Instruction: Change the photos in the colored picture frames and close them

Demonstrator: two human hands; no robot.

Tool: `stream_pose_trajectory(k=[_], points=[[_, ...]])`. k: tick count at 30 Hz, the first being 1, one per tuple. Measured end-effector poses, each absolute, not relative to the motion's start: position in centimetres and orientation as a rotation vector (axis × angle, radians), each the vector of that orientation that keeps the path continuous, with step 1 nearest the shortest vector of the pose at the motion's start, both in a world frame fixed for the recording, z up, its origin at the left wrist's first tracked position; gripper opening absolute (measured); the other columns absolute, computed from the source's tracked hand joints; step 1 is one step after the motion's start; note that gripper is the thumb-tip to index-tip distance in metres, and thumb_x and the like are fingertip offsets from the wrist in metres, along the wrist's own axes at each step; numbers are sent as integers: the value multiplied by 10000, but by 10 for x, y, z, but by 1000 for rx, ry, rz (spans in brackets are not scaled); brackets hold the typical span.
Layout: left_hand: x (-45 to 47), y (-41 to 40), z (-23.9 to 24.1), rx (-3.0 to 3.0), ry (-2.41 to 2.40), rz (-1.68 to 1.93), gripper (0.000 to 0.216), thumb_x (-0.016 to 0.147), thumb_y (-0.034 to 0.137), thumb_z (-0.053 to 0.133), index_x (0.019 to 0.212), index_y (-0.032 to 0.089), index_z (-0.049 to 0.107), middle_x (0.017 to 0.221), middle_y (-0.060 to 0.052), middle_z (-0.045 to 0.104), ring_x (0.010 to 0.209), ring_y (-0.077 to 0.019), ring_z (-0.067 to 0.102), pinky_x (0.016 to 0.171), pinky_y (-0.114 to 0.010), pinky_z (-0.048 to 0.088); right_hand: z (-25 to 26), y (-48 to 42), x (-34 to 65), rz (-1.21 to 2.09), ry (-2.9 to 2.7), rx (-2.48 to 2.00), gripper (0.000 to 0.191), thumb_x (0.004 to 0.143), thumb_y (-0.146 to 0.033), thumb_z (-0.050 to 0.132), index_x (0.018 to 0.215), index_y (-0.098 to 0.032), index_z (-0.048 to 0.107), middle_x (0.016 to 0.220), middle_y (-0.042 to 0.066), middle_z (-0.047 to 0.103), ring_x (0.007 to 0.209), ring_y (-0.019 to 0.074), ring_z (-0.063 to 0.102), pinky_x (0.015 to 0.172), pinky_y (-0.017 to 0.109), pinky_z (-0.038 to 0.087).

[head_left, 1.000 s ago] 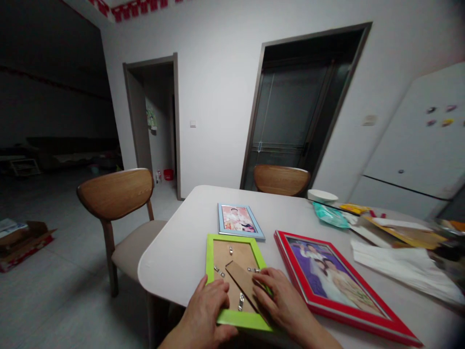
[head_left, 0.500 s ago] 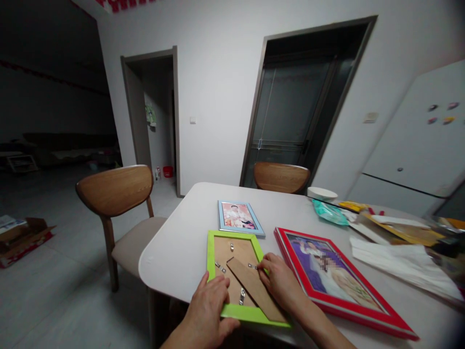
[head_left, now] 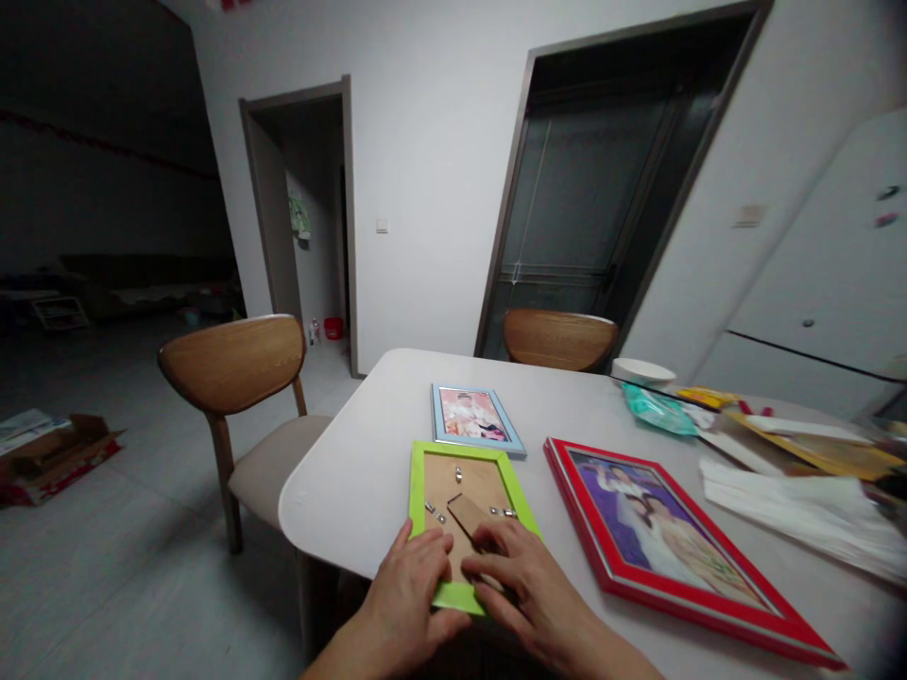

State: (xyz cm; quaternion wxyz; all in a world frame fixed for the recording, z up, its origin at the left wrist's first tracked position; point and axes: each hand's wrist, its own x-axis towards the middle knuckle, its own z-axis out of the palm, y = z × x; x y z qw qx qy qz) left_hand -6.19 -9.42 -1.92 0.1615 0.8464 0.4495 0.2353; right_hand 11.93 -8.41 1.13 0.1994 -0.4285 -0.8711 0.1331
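A lime-green picture frame [head_left: 420, 491] lies face down on the white table [head_left: 354, 472], its brown backing board [head_left: 453, 480] and small metal clips up. My left hand [head_left: 409, 581] rests on the frame's near left corner, fingers laid flat on the board. My right hand [head_left: 517, 578] lies over the near right part of the backing, fingers spread across the brown stand flap [head_left: 468, 515]. Neither hand grips anything that I can see.
A small blue-framed photo [head_left: 476, 417] lies beyond the green frame, and a large red-framed photo [head_left: 666, 538] lies to its right. Papers, a teal packet [head_left: 658, 411] and a white bowl [head_left: 641, 370] crowd the far right. Wooden chairs [head_left: 237, 364] stand at the left and far side.
My right hand slid from the frame's right edge to the middle of the backing, covering most of the stand flap. My left hand stayed on the near left corner. The view shifted slightly.
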Motion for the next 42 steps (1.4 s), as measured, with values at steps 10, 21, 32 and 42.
stream_pose_trajectory(k=[10, 21, 32, 42], points=[[-63, -93, -21, 2398, 1247, 726, 300, 632, 278, 629, 895, 180, 521, 1163, -73, 506, 1120, -210, 398, 999, -441, 189, 13, -94, 122, 318, -2565, -1120, 236, 759, -265, 432, 948, -272, 573, 1023, 40, 513, 996, 196, 394, 878, 369, 309], [-69, -91, -16, 2348, 1206, 775, 348, 621, 262, 643, 920, 193, 479, 1026, -31, 556, 997, -178, 477, 998, -394, 167, 9, -55, 94, 333, -2429, -1238, 294, 822, -281, 331, 925, -207, 596, 905, 61, 552, 855, 159, 465, 765, 291, 350], [-68, -91, -15, 2330, 1240, 759, 280, 612, 249, 654, 791, 195, 445, 939, 7, 554, 908, -148, 489, 984, -349, 176, -4, -27, 74, 250, -2476, -1198, 251, 790, -200, 389, 728, -210, 632, 760, 28, 571, 779, 146, 449, 691, 262, 300], [-67, -91, -18, 2303, 1244, 783, 280, 593, 243, 674, 764, 190, 459, 970, 2, 560, 923, -152, 492, 990, -365, 166, -8, -23, 74, 357, -2415, -1071, 258, 776, -188, 392, 789, -196, 650, 796, 40, 625, 781, 148, 508, 770, 275, 334]])
